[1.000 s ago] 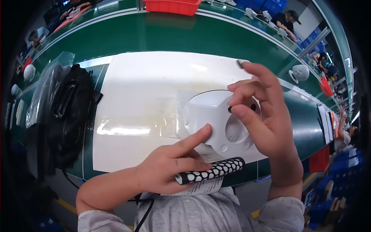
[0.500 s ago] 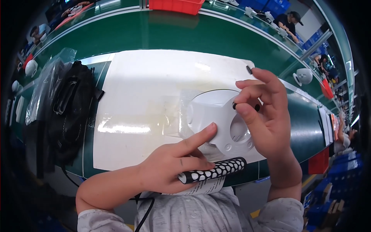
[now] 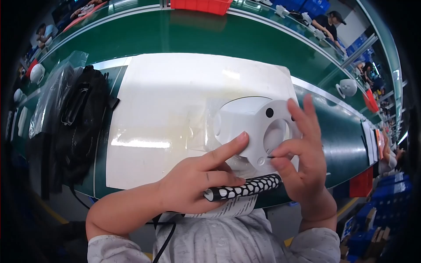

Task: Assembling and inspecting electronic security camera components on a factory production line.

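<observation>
Housing [image 3: 254, 127], white plastic with round openings, sits right of centre in the frame on the white mat [image 3: 175, 96]. My left hand [image 3: 197, 184] presses its extended forefinger against the housing's lower left edge while the curled fingers clamp a black tool with white spots [image 3: 243, 189] against the palm. My right hand [image 3: 302, 158] is spread, its thumb and forefinger tips nearly meeting at the housing's lower right rim; whether they pinch anything I cannot tell. Black pouch [image 3: 81, 118] lies at the frame's left beside clear plastic bags [image 3: 57, 83]. Green conveyor [image 3: 175, 35] runs across the top.
</observation>
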`<state>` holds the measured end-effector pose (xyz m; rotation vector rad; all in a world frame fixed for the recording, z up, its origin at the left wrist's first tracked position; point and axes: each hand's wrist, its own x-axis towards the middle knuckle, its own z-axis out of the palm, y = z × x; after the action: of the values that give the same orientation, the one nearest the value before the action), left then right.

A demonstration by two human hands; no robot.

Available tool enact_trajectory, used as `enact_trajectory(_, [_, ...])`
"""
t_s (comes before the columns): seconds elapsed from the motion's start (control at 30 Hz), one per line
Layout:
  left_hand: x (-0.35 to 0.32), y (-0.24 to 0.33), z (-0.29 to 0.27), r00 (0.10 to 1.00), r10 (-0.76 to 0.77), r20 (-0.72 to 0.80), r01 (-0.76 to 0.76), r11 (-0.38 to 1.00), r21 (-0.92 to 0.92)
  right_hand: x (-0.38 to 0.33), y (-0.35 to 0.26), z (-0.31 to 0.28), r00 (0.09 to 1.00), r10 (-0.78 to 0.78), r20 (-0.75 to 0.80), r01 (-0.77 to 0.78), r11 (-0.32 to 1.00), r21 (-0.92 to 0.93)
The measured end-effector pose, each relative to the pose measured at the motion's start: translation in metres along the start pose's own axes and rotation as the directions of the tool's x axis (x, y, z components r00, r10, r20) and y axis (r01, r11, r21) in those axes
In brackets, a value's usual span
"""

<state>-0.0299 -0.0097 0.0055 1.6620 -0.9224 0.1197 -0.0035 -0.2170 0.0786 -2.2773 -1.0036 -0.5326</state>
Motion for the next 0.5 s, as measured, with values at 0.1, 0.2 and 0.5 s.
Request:
enact_trajectory(0.1, [0.001, 0.001, -0.005, 0.999, -0.012, 0.043, 0.013, 1.000, -0.015, -0.001, -0.006, -0.001, 0.990, 0.075, 0.121, -0.080, 0.996, 0.031])
enact_trajectory(0.2, [0.003, 0.002, -0.007, 0.996, -0.034, 0.079, 0.036, 0.999, -0.018, -0.002, -0.007, -0.002, 0.982, 0.061, 0.179, -0.056, 0.998, -0.028])
enact_trajectory(0.5, [0.005, 0.002, -0.006, 1.000, -0.022, 0.004, 0.022, 0.999, -0.044, -0.014, -0.026, -0.011, 0.935, 0.009, 0.354, 0.157, 0.886, -0.436])
